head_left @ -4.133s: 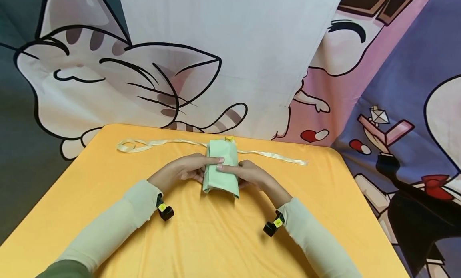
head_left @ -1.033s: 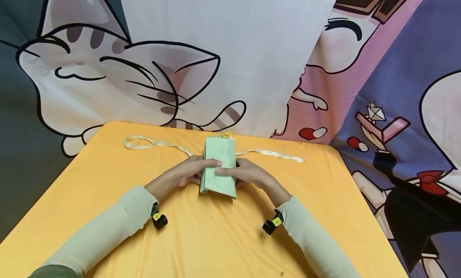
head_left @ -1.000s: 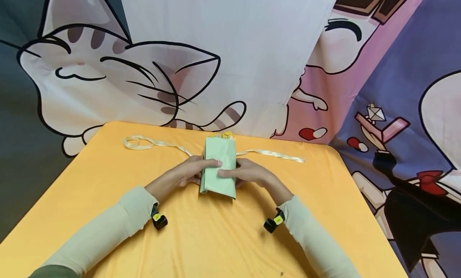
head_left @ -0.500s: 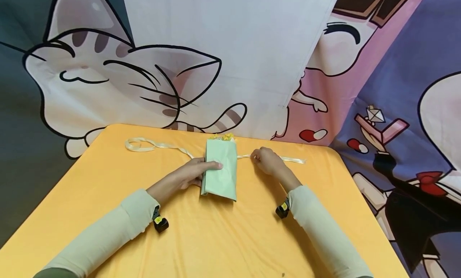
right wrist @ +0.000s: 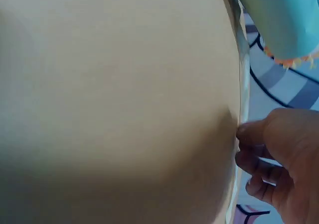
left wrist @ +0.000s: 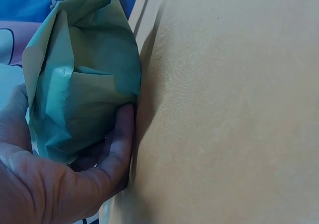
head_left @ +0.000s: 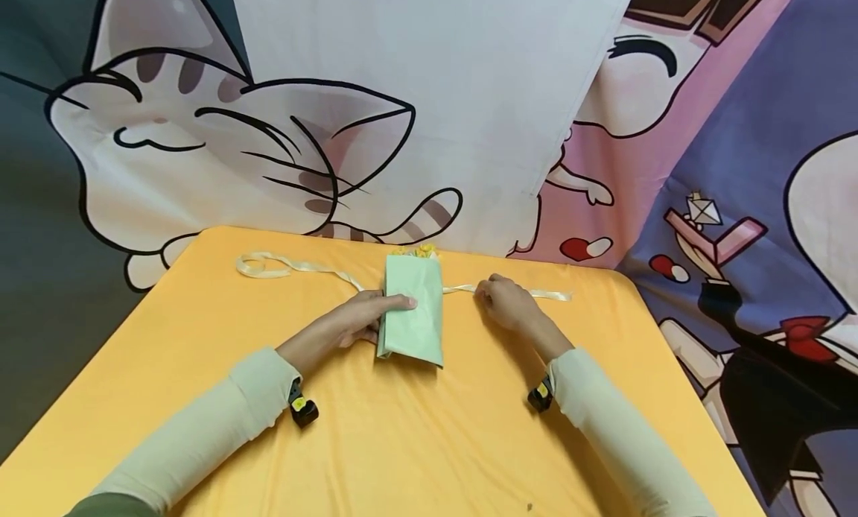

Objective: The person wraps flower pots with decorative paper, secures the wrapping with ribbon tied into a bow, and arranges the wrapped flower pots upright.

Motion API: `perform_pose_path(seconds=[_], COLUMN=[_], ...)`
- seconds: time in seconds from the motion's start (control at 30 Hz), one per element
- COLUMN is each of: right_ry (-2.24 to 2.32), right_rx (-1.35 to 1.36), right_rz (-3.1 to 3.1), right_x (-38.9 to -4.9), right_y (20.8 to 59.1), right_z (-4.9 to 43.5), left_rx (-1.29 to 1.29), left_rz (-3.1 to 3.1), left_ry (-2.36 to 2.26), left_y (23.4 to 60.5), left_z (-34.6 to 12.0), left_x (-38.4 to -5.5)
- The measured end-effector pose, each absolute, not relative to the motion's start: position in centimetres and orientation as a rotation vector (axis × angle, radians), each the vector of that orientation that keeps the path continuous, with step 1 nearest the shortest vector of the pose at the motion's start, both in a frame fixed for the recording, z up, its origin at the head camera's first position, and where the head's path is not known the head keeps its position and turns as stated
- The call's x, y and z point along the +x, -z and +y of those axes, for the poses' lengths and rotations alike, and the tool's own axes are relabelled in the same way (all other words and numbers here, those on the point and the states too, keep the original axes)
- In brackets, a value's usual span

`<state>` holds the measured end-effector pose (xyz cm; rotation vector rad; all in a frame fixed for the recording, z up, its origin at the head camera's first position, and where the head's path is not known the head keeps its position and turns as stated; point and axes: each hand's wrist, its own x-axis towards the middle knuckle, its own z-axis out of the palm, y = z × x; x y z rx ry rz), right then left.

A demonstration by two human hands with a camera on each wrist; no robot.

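My left grip (head_left: 355, 317) holds a green paper bundle (head_left: 414, 332), with my thumb on top and my other fingers curled round its side and under it. The bundle is near the far edge of the yellow worktop (head_left: 335, 446), about in the middle, and its near end is a folded, hollow mouth. Little yellow frilly bits (head_left: 424, 250) poke out at the far end. A thin, pale ribbon (head_left: 304, 267) shows on both sides of the bundle, with a loop on the left. My right grip (head_left: 507, 302) is on the right, apart from the bundle, pinching the ribbon there. The ribbon's tail pokes out past my hand. Behind the worktop, a big smiling cat (head_left: 201, 152) is on the cloth (head_left: 469, 77).
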<state>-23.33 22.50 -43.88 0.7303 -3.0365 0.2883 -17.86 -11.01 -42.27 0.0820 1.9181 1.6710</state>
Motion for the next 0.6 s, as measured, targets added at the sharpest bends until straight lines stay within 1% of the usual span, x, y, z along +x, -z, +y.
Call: perform_pose_path(seconds=[0.03, 0.13, 0.2, 0.27, 0.37, 0.43, 0.47, 0.6], right_ry=[-0.314, -0.359, -0.383, -0.37, -0.327, -0.305, -0.326, -0.392], right_rx=[0.767, 0.827, 0.808, 0.744, 0.686, 0.701, 0.752, 0.909], right_rz=[-3.014, -2.928, -2.877, -2.895, -2.965, -3.001, -2.984, -2.878], right_x=[-23.6, -22.4, -22.2, -21.2, -22.6, -23.2, -24.0, -23.5], right_y=[45.0, 45.2, 45.0, 42.7, 42.6, 43.0, 44.1, 45.6], right_z=[23.2, 23.9, 24.1, 23.1, 22.9, 23.1, 23.9, 25.0], left_rx=[0.081, 0.082, 0.076, 0.068, 0.051, 0.048, 0.048, 0.033], left_rz=[1.915, 1.913, 1.915, 1.924, 1.931, 1.93, 1.929, 1.929], left_ry=[-1.669, -1.662, -1.658, -1.659, -1.663, -1.662, -1.659, -1.649], left_y=[42.3, 42.2, 42.0, 42.0, 42.0, 42.1, 42.1, 42.1], left_z=[-10.9, -10.7, -10.7, -10.8, -11.0, -11.1, -11.1, -11.1], left_x=[-17.9, -17.9, -18.0, -18.1, -18.0, -18.0, -18.0, -18.0])
